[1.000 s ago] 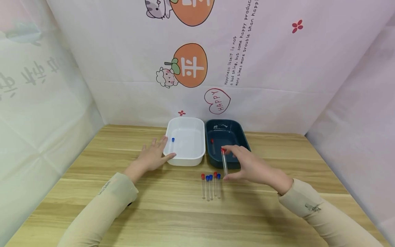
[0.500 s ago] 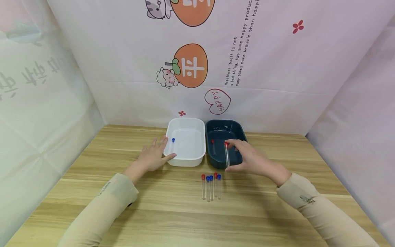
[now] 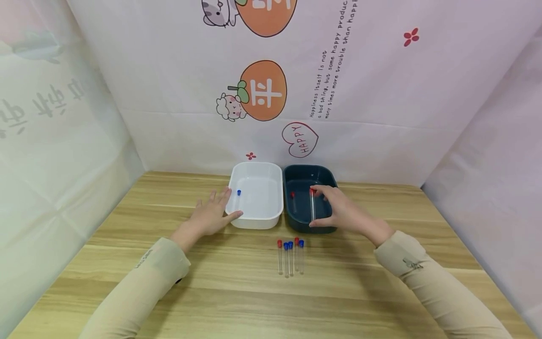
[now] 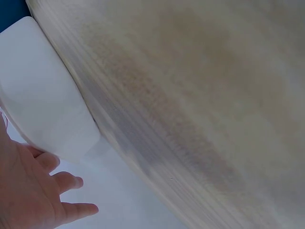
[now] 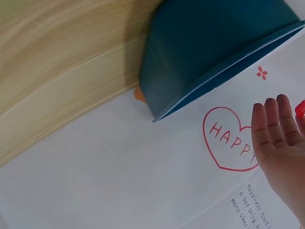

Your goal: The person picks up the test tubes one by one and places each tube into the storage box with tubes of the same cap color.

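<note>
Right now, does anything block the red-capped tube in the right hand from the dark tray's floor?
Nothing visible does: the right hand holds the tube over the dark tray. Another red-capped tube lies inside, off to the left in the head view, apparently clear.

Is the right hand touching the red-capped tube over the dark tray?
Touching: the head view shows the right hand holding the red-capped tube lengthwise, fingers at the red cap, thumb near the lower end.

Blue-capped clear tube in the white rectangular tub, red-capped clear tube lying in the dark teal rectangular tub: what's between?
Head view: bare floor of the white tub, then its side wall and that of the dark teal tub.
</note>
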Available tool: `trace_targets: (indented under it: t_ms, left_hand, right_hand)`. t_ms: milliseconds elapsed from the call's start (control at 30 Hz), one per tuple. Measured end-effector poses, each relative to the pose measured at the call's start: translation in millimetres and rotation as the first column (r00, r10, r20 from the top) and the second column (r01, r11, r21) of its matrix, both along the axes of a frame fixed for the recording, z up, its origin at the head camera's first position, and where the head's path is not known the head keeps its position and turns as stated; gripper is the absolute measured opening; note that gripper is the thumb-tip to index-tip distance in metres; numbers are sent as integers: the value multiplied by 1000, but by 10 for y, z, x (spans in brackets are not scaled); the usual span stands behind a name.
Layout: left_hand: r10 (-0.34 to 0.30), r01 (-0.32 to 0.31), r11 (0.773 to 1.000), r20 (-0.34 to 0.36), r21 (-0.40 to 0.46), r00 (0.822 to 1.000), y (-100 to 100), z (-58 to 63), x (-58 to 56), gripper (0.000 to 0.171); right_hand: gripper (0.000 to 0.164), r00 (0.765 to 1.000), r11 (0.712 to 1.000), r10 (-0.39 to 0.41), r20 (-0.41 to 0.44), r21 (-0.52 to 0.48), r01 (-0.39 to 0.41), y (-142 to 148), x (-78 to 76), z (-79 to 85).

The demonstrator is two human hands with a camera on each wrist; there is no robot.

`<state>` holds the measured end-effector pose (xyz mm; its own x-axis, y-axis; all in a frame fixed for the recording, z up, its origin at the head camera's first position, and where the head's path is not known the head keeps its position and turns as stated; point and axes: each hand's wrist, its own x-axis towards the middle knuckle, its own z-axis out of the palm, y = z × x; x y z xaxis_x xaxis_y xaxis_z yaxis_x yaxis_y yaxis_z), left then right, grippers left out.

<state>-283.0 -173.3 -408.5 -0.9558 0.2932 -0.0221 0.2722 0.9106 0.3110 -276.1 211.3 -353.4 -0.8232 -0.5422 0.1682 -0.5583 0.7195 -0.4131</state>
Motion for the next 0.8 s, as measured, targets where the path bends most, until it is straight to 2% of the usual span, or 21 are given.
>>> trace_targets:
  t_ms: [333,633,800]
  left_hand:
    - [-1,1,1000,-7,-5,1000,-6,-17,-5,96]
    - [-7,7,1000,-11,-5,1000,0,-14,-8,96]
    - [-6,6,1000,-9,-1,1000,3,1,2,95]
  right_hand:
    - [96,999,998,-44,7,43,43,12,-152,-5]
    - [98,999,996,-37,-6,75,37,1,-287,22]
    - [97,999,994,-28,15,105,27,-60,-372,39]
